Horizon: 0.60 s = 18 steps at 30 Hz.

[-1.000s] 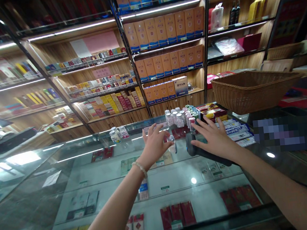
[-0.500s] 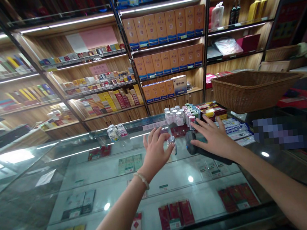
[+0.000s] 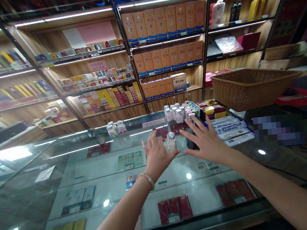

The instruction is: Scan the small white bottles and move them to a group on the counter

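A small clear jar with a silver lid [image 3: 171,141] stands upright on the glass counter [image 3: 109,191], between my two hands. My left hand [image 3: 156,151], with a beaded bracelet at the wrist, is right beside the jar, its fingers apart and nothing in them. To the right of the jar my right hand [image 3: 206,140] is spread open, palm down, over a black handheld device [image 3: 190,140] that it partly hides. Behind my right hand stands a cluster of similar lidded jars [image 3: 179,115], with pink and green ones at its right side.
Two or three more jars [image 3: 117,128] stand at the counter's far left edge. Packaged sticks [image 3: 232,126] and red-yellow packets [image 3: 213,110] lie to the right, by a wicker basket [image 3: 251,93]. Shelves with orange boxes [image 3: 161,24] rise behind. Cigarette-like packs [image 3: 175,208] lie beneath the glass.
My left hand has let go of the jar and its fingers have opened; the jar now stands by itself. My right hand has shifted slightly left, still spread.
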{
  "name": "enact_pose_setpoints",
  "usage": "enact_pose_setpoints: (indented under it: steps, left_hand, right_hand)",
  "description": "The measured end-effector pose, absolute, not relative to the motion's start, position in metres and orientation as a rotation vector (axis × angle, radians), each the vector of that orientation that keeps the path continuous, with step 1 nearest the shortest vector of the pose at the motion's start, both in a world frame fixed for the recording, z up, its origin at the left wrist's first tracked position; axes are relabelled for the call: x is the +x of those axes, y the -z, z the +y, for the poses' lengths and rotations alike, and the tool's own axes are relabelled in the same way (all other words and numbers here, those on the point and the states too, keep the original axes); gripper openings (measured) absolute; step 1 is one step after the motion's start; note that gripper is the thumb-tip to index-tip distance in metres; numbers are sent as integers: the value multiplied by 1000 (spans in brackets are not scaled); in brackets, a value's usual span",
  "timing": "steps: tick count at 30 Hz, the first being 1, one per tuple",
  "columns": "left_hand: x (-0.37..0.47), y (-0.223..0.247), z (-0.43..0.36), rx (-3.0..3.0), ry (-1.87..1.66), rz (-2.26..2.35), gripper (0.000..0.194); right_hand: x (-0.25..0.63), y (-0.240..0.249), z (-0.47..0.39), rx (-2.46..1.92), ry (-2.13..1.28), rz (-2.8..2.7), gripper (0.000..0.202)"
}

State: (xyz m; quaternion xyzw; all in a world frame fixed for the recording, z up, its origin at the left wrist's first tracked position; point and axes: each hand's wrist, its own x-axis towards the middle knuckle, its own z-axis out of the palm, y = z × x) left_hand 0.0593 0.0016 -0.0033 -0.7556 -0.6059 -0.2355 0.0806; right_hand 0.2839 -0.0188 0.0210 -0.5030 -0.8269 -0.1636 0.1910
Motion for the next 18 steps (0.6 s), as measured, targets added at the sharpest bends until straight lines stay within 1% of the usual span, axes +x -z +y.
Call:
enact_pose_setpoints:
  steps: [6, 14, 18]
  left_hand:
    - [62, 0, 4, -2254, 685, -1776, 60]
    - [58, 2, 5, -2318, 768, -1785, 35]
    - [53, -8, 6, -2388, 833, -1750, 31]
  right_hand:
    - [281, -19, -19, -1413, 432, -2341, 70]
    - [280, -18, -19, -1382, 441, -2340, 70]
    - [278, -19, -21, -1396, 447, -2327, 73]
